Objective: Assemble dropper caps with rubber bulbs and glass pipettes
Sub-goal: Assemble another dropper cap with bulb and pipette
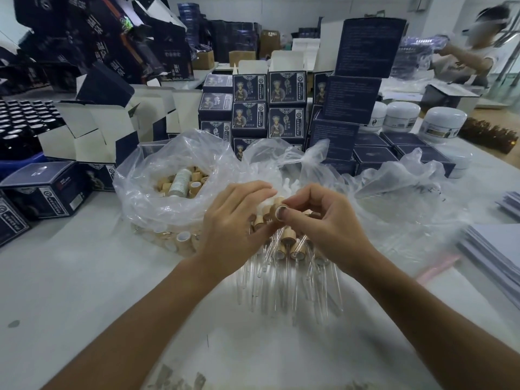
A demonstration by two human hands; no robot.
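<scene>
a: two hands on one part. your right hand [323, 220] pinches a wooden dropper cap [278, 211] by its rim, open end toward you. your left hand [239, 218] has fingers curled in against the far end of the cap, over something white. probably a rubber bulb, but i can't tell how it's gripped.

b: where's that relative to the stock?

a: held right above the pile of glass pipettes [292, 280], just beside the plastic bag of caps [180, 192]. more white bulbs [289, 182] sit just behind the cap. a few assembled droppers [289, 243] lie at the top of the pipette pile.

b: handling?

a: cap looks light and rigid, so take it by the side wall as you are. bulb should be soft, so press it in from the top rather than squeezing the neck. pipettes look thin, brittle and slick. i'd hold one near the flared end, push straight, no bending. they're loose and overlapping, so lift one out, don't rake.

b: surface?

a: pale flat table [84, 277], smooth; tubes could roll. crumpled clear bags [394, 187] behind the pile. navy cartons [287, 88] stacked further back, white jars [441, 121] behind and right, sheets of paper [495, 249] to the right. another person [467, 63] works far behind, well apart.
</scene>
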